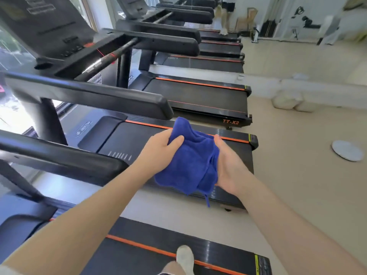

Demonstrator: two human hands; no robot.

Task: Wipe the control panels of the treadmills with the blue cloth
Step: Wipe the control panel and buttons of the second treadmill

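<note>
Left hand and right hand grip the bunched blue cloth above the treadmill belt — regrouping (no panel contact) — next, judged: reach the control panel.

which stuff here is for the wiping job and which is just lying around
For the job:
blue cloth, held by left hand and right hand
treadmill control panel

Lying about:
white round disc on the floor
pale sacks

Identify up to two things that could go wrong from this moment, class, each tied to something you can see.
1. A loose strand dangles from the bunched blue cloth, held between the left hand and right hand; it might snag on a handrail.
2. The person's foot is on a treadmill belt near its orange edge strip while they look at the cloth; a misstep seems possible.
</note>
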